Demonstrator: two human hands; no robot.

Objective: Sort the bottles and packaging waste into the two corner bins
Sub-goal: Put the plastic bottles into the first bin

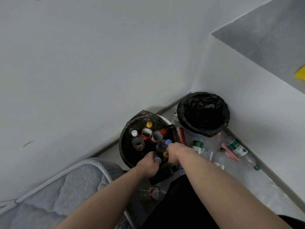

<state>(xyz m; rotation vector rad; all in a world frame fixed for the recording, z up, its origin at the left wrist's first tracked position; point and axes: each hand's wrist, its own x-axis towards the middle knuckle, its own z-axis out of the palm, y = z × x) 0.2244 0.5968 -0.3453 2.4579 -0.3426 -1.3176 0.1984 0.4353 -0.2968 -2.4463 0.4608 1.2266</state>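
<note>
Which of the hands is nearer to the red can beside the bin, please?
Right. The right hand is just below the red can; the left hand sits farther off, over the bin's near rim.

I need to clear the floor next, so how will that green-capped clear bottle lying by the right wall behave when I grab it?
The green-capped bottle looks empty, so probably light. It lies on its side, so a nudge may roll it. Its thin clear wall may dent if squeezed.
</note>
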